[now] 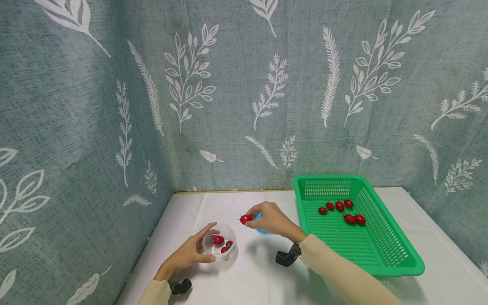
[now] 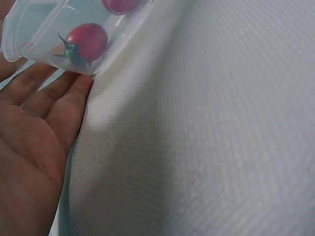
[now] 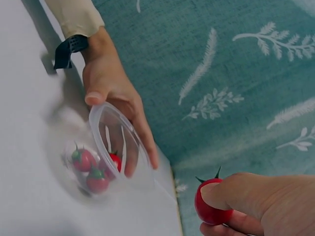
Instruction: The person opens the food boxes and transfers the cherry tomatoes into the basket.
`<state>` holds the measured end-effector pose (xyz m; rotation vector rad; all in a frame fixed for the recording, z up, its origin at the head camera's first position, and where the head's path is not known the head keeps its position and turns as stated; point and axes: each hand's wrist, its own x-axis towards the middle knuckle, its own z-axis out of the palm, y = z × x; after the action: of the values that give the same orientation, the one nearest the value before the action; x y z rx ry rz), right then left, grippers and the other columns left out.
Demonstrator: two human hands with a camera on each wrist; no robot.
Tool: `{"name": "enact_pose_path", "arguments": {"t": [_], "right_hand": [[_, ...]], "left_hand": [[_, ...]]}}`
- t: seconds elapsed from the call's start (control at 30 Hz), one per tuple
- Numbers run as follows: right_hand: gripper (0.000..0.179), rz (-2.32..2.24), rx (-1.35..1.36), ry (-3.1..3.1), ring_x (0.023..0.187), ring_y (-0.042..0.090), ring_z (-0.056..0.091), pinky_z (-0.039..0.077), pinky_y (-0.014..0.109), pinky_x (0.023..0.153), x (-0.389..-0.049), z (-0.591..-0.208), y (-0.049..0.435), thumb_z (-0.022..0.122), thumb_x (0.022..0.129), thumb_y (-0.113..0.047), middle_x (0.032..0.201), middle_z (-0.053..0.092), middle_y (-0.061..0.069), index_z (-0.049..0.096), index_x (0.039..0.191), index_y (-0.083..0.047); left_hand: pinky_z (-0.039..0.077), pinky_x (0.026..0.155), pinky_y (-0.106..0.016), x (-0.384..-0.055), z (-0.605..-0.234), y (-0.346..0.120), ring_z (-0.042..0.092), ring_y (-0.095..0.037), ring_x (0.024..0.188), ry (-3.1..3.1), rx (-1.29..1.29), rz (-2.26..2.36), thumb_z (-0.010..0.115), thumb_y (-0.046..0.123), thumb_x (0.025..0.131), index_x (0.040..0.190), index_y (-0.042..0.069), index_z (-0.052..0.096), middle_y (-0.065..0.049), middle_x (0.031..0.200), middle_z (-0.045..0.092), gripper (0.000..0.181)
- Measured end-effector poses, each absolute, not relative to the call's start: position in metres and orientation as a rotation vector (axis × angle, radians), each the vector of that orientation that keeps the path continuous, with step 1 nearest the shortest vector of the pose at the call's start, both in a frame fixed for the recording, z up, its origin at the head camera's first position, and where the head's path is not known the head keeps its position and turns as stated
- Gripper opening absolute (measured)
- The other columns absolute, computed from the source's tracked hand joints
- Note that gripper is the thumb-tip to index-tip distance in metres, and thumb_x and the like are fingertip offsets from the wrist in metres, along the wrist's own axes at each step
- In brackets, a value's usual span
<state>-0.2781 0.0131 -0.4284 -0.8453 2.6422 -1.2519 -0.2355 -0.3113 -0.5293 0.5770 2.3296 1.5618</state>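
My left hand (image 1: 190, 250) holds a clear plastic tub (image 1: 231, 250) by its side, thumb on the near side and fingers round the far side. Inside the tub lie a few red cherry tomatoes (image 1: 219, 240); one with a green stem (image 2: 88, 42) shows through the wall in the left wrist view. Between thumb and fingers, my right hand (image 1: 271, 218) pinches another cherry tomato (image 3: 211, 204), its green calyx showing. That tomato is in the air, to the right of the tub and apart from it.
A blue round item (image 1: 263, 231), perhaps a lid, is partly hidden behind my right hand. On the right stands a green plastic basket (image 1: 404, 237) with several cherry tomatoes (image 1: 339, 206) in it. Patterned grey-green cloth (image 1: 236, 106) hangs behind and left of the white-covered table (image 1: 251, 279).
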Motion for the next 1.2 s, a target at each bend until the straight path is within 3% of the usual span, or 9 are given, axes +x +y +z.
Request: {"name": "enact_pose_path", "arguments": {"t": [0.1, 0.27, 0.5, 0.63, 0.73, 0.97, 1.2], "right_hand": [[0.014, -1.25, -0.823, 2.664, 0.092, 0.015, 0.064, 0.053, 0.038, 0.08, -0.279, -0.428, 0.022, 0.083, 0.087, -0.025, 0.09, 0.073, -0.011, 0.08, 0.099, -0.018], [0.017, -1.275, -0.757, 2.683, 0.085, 0.016, 0.061, 0.052, 0.036, 0.07, -0.281, -0.427, 0.037, 0.084, 0.087, -0.027, 0.091, 0.072, -0.007, 0.08, 0.101, -0.017], [0.016, -1.311, -0.724, 2.724, 0.076, 0.017, 0.057, 0.048, 0.033, 0.059, -0.283, -0.426, 0.058, 0.083, 0.088, -0.026, 0.092, 0.072, -0.008, 0.081, 0.102, -0.02], [0.017, -1.338, -0.751, 2.719, 0.072, 0.017, 0.056, 0.046, 0.032, 0.058, -0.286, -0.426, 0.07, 0.082, 0.089, -0.022, 0.091, 0.072, -0.005, 0.081, 0.104, -0.014], [0.018, -1.353, -0.755, 2.72, 0.069, 0.017, 0.055, 0.046, 0.032, 0.058, -0.286, -0.425, 0.078, 0.082, 0.089, -0.022, 0.091, 0.071, -0.004, 0.08, 0.105, -0.013], [0.019, -1.372, -0.641, 2.73, 0.073, 0.021, 0.056, 0.045, 0.034, 0.058, -0.285, -0.42, 0.1, 0.082, 0.09, -0.024, 0.094, 0.071, -0.003, 0.08, 0.107, -0.016], [0.027, -1.36, -0.544, 2.761, 0.076, 0.02, 0.056, 0.044, 0.033, 0.057, -0.284, -0.418, 0.121, 0.081, 0.09, -0.027, 0.103, 0.071, 0.002, 0.079, 0.112, -0.013]], "left_hand": [[0.029, 0.111, -0.068, -0.236, -0.53, -0.312, 0.024, -0.043, 0.151, 2.319, 0.576, 1.569, 0.084, 0.015, 0.088, 0.166, 0.013, 0.017, -0.016, 0.157, 0.043, 0.103], [0.032, 0.112, -0.064, -0.237, -0.53, -0.311, 0.022, -0.041, 0.152, 2.323, 0.577, 1.565, 0.084, 0.015, 0.088, 0.166, 0.013, 0.017, -0.014, 0.158, 0.043, 0.102], [0.039, 0.098, -0.033, -0.238, -0.529, -0.311, 0.029, -0.032, 0.145, 2.384, 0.549, 1.531, 0.087, 0.017, 0.085, 0.166, 0.017, 0.022, -0.008, 0.156, 0.047, 0.103], [0.039, 0.098, -0.024, -0.237, -0.53, -0.311, 0.028, -0.032, 0.147, 2.371, 0.543, 1.557, 0.088, 0.017, 0.084, 0.165, 0.018, 0.024, -0.008, 0.154, 0.048, 0.103], [0.039, 0.105, -0.028, -0.236, -0.53, -0.31, 0.026, -0.032, 0.15, 2.342, 0.533, 1.58, 0.087, 0.016, 0.084, 0.165, 0.018, 0.023, -0.009, 0.155, 0.047, 0.103], [0.034, 0.112, -0.054, -0.235, -0.53, -0.309, 0.026, -0.035, 0.151, 2.318, 0.534, 1.603, 0.087, 0.015, 0.085, 0.165, 0.017, 0.022, -0.011, 0.155, 0.046, 0.103], [0.032, 0.112, -0.059, -0.236, -0.531, -0.31, 0.025, -0.038, 0.151, 2.335, 0.547, 1.593, 0.086, 0.015, 0.086, 0.165, 0.017, 0.022, -0.011, 0.155, 0.047, 0.103]]}}
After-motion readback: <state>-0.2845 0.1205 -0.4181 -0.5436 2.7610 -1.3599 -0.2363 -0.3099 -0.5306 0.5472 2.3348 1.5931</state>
